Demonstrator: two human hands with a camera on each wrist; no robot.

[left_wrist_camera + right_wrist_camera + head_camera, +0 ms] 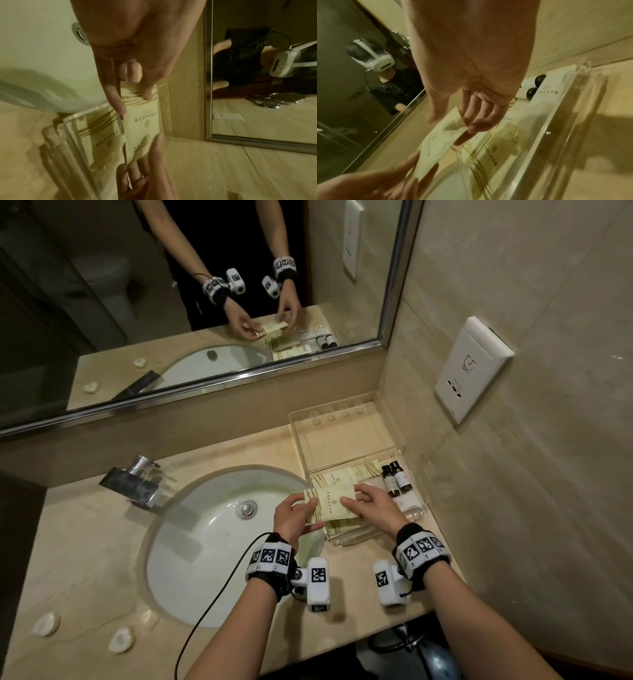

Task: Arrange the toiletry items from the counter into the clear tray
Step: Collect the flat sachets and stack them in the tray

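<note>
A cream sachet (330,504) with gold stripes is held flat between both hands, above the near left edge of the clear tray (342,440). My left hand (310,510) pinches its striped end between thumb and fingers (145,93). My right hand (356,496) pinches the other end, thumb on top and fingers beneath (467,129). Similar sachets (337,477) lie in the tray's near part, under the held sachet (142,121). Two small dark bottles (396,477) lie side by side at the tray's right, also seen as bottles (532,92) beyond my right hand.
A white sink (205,542) with a chrome faucet (132,481) lies left of the tray. Small white round items (46,623) sit on the counter's front left. The mirror (205,302) and a wall socket (472,368) bound the back and right. A black cable (219,590) hangs from my left wrist.
</note>
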